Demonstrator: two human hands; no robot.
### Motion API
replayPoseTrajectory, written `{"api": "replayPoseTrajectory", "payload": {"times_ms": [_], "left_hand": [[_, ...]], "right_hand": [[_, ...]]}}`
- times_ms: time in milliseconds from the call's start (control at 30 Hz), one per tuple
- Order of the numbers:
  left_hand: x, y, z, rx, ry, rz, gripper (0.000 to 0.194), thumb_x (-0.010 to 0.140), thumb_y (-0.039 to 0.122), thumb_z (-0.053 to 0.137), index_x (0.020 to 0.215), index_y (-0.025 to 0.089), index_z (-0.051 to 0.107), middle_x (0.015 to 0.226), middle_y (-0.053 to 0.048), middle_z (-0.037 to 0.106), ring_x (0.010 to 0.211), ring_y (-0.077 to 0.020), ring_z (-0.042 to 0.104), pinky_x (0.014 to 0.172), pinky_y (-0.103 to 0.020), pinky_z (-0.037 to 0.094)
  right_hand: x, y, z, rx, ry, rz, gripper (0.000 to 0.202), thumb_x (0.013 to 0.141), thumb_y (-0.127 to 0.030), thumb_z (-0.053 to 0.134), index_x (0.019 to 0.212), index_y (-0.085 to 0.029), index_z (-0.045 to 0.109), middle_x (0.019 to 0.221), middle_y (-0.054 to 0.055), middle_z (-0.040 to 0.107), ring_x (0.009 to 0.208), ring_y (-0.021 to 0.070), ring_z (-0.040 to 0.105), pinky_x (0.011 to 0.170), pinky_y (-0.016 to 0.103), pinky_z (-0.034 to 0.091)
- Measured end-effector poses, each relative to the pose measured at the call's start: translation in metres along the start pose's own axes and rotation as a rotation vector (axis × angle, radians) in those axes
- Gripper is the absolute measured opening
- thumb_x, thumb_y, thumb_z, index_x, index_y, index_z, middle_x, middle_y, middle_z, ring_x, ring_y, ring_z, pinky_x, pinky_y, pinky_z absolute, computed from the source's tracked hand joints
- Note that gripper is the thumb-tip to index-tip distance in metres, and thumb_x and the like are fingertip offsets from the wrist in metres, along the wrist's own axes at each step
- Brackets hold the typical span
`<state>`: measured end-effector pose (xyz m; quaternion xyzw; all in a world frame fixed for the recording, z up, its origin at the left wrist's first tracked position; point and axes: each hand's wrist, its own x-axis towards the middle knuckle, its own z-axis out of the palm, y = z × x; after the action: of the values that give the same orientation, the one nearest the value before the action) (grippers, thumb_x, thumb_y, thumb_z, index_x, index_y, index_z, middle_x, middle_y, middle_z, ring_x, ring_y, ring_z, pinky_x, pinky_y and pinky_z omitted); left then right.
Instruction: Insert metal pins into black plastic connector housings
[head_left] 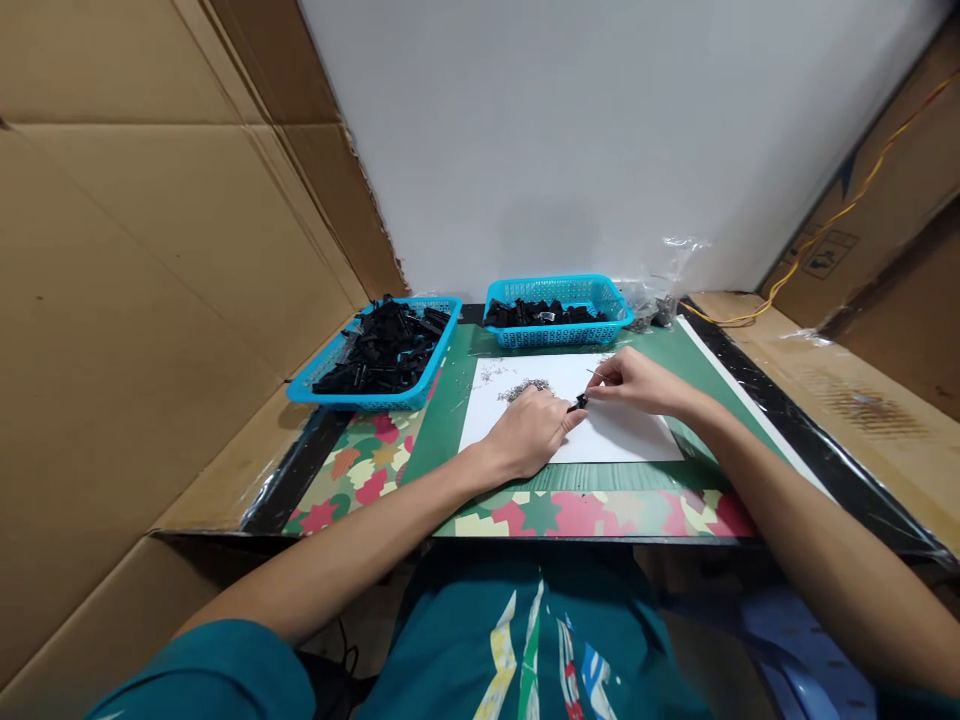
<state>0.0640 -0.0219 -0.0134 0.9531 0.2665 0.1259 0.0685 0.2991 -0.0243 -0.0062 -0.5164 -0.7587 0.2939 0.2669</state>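
Over a white sheet of paper (615,438), my left hand (527,432) is closed on a small black plastic part (581,401), which sticks out between thumb and fingers. My right hand (636,383) meets it from the right in a pinch, fingertips touching or almost touching the black part. A thin metal rod (598,374) pokes out from the right fingers; its kind is too small to tell. Just beyond my left knuckles lies a pile of tiny metal pieces (525,388), with more scattered toward the paper's upper left corner.
A blue basket (367,403) heaped with black plastic parts (386,345) stands at left. Another blue basket (559,337) with black pieces is at the back, beside clear plastic bags (660,308) of small grey pieces. Cardboard (165,250) walls the left side; a yellow cable (851,205) hangs right.
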Motion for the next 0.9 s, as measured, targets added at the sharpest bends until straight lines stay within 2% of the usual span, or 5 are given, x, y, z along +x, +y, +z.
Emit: {"api": "replayPoseTrajectory", "payload": {"times_ms": [200,400,533,667,900], "left_hand": [[0.001,-0.002,0.004,-0.047,0.004,-0.002,0.061,0.113,0.049,0.025,0.08,0.015,0.064,0.079,-0.012,0.069,0.081,-0.0283,0.063,0.085,-0.043,0.042],[0.0,-0.001,0.005,0.012,-0.012,-0.006,0.056,0.113,0.046,0.03,0.081,0.015,0.064,0.082,-0.012,0.071,0.082,-0.0277,0.065,0.084,-0.04,0.041],[0.0,-0.002,0.004,0.016,0.004,0.003,0.055,0.113,0.047,0.032,0.083,0.015,0.064,0.081,-0.011,0.07,0.082,-0.0275,0.065,0.084,-0.04,0.041],[0.0,-0.002,0.005,0.016,-0.001,-0.003,0.056,0.113,0.047,0.031,0.082,0.015,0.064,0.081,-0.011,0.071,0.081,-0.0274,0.066,0.084,-0.04,0.041],[0.002,0.001,0.008,0.073,0.002,0.003,0.055,0.113,0.045,0.033,0.085,0.013,0.068,0.083,-0.014,0.074,0.082,-0.0295,0.067,0.082,-0.04,0.041]], "right_hand": [[0.0,0.007,-0.007,0.165,0.367,0.117,0.072,0.097,-0.076,0.05,0.076,-0.013,0.077,0.057,0.003,0.054,0.049,0.0134,0.045,0.053,0.031,0.035],[0.0,0.002,-0.008,0.128,0.589,-0.029,0.077,0.091,-0.087,0.048,0.066,-0.018,0.072,0.067,0.007,0.06,0.063,0.0182,0.056,0.06,0.031,0.042],[0.004,0.002,0.001,0.437,0.423,0.086,0.074,0.088,-0.088,0.053,0.066,-0.018,0.066,0.047,0.001,0.051,0.04,0.0129,0.045,0.044,0.03,0.035],[0.004,0.004,0.007,0.741,0.193,0.213,0.065,0.075,-0.082,0.076,0.072,-0.017,0.066,0.057,0.004,0.064,0.044,0.0154,0.059,0.047,0.032,0.052],[-0.001,0.007,0.004,0.525,0.013,0.064,0.046,0.078,-0.057,0.087,0.084,-0.014,0.071,0.069,0.005,0.071,0.063,0.0165,0.068,0.065,0.032,0.057]]}}
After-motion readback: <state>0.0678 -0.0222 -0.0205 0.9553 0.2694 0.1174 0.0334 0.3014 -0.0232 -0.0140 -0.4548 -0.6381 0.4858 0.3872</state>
